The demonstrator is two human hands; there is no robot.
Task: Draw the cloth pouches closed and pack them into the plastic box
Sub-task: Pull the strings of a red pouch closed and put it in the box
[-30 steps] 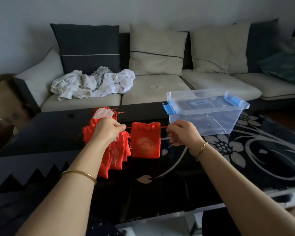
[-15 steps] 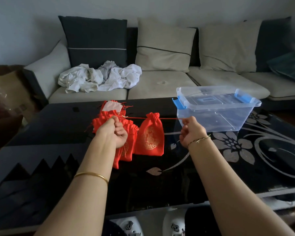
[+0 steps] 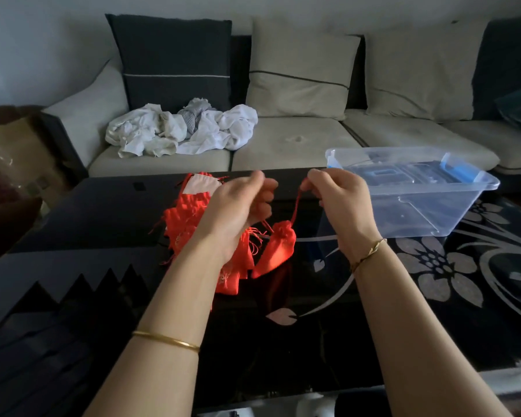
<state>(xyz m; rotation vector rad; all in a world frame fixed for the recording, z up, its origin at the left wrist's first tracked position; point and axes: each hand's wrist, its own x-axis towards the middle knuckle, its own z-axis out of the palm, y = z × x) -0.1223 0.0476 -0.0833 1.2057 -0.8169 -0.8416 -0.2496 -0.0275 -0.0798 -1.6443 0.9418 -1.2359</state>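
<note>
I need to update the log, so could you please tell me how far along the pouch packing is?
Early. The hanging pouch looks cinched shut, dangling by its cord from the right hand, with the left hand close by. The plastic box holds no pouches, and the pile of red pouches waits on the table.

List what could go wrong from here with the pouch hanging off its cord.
1. The red pouch dangles from a thin cord pinched by the right hand; it may slip and drop onto the table.
2. The left hand works right above the pouch pile, whose loose cords may snag.
</note>
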